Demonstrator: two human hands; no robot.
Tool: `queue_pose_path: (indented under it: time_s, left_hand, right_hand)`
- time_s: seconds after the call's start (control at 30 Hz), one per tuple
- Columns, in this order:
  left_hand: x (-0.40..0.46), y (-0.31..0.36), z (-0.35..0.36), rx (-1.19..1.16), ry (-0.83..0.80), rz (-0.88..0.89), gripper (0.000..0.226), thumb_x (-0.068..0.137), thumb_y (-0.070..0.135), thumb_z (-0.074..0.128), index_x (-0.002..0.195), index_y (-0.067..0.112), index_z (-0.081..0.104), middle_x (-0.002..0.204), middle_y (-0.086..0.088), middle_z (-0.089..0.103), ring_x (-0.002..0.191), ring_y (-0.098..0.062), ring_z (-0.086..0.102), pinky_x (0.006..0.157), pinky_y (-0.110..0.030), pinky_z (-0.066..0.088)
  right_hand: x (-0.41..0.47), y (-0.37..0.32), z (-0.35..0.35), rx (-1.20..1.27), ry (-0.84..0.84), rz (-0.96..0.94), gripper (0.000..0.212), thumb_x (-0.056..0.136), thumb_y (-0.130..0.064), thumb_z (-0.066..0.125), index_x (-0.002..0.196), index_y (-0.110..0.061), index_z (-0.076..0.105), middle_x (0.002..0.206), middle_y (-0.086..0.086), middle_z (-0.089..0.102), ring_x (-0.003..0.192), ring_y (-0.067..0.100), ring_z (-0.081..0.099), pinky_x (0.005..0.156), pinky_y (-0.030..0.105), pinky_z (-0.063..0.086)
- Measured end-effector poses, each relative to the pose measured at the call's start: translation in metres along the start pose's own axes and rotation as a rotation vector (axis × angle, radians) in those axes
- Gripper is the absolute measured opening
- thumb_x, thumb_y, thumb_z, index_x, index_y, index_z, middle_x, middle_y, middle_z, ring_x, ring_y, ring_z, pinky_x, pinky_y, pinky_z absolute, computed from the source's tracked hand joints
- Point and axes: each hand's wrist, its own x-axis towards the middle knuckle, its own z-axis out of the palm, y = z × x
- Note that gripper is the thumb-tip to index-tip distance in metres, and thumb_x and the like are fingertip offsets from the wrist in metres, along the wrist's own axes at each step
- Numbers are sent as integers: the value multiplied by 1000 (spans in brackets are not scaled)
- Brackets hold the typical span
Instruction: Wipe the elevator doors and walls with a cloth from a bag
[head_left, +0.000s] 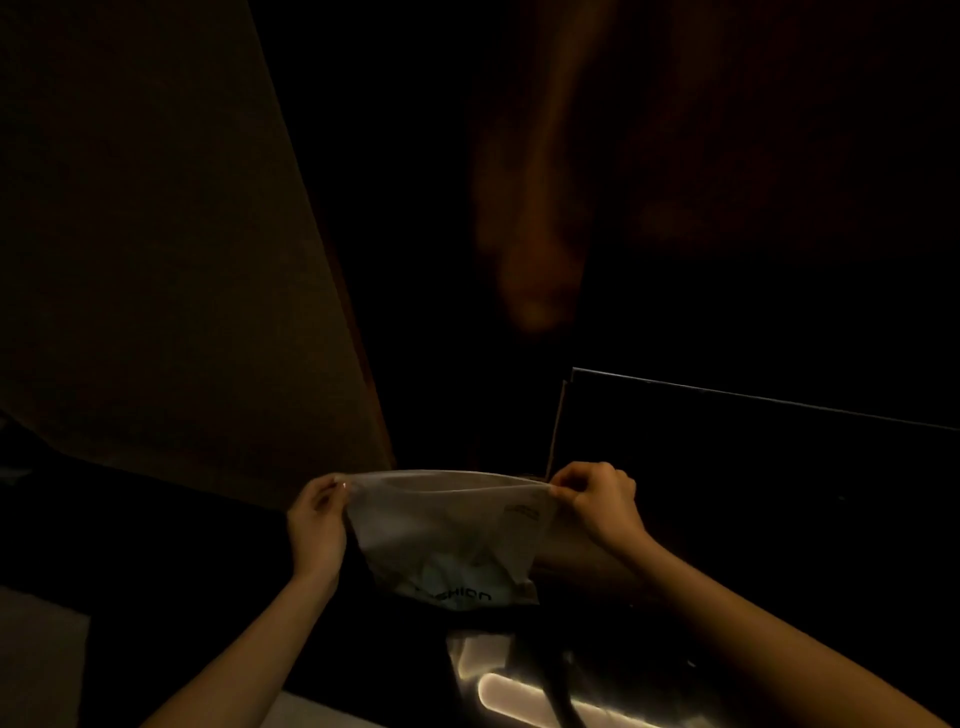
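Bag (447, 535): translucent whitish w/ black lettering; wall (156, 260) dim brown; rest near-black.

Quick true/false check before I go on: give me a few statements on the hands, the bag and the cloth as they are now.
1. Both hands hold the bag. True: left hand and right hand pinch its top corners.
2. The bag's mouth is pulled open. True.
3. The cloth is already out and on the wall. False: a pale crumpled thing, likely the cloth, sits inside the bag.
4. The bag is opaque black. False: it is translucent with dark lettering.
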Motion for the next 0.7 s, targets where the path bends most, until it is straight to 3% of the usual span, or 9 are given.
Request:
queue_pose_path:
  time_s: [0.13,0.23,0.33,0.43,0.57,0.7]
  left_hand:
    - [13,-28,3,-3,-72,-59,10,95,12,52,102,10,59,108,-13,59,107,-30,56,91,-38,44]
    - [14,-27,-3,-9,-112,-101,16,94,15,52,108,10,58,111,-10,57,110,-28,54,97,-40,43]
    - [5,-9,-14,-7,-118,-150,29,93,7,53,122,8,52,118,-8,52,112,-25,50,95,-36,41]
    - [-30,29,-24,33,-55,-130,32,93,1,50,125,7,50,122,-11,52,115,-26,50,95,-34,40]
    - [-94,136,-8,63,-161,-43,17,95,1,45,108,4,56,100,-12,59,97,-27,55,81,-29,44]
    - [-171,316,23,152,-390,60,19,98,5,41,97,6,60,81,-5,60,75,-17,57,65,-22,43]
  right_hand:
    - [7,15,23,18,3,28,6,86,-25,63,90,-27,68,91,-7,67,97,15,59,96,47,42]
    - [10,14,23,66,15,46,19,84,-22,66,103,-21,67,102,-1,69,100,16,60,96,44,45]
    - [1,-3,2,124,-72,57,39,82,-10,68,120,-11,59,118,6,63,111,17,57,94,21,42]
    - [-22,-35,-48,109,-109,94,44,82,-3,66,124,-9,56,123,6,59,116,17,53,87,13,37]
    - [-44,-93,-153,149,-81,126,32,85,-1,62,116,-8,60,111,5,63,108,12,56,83,14,40]
    - [-73,-181,-316,216,112,146,19,86,-6,62,104,-9,66,98,4,66,97,12,60,83,22,44]
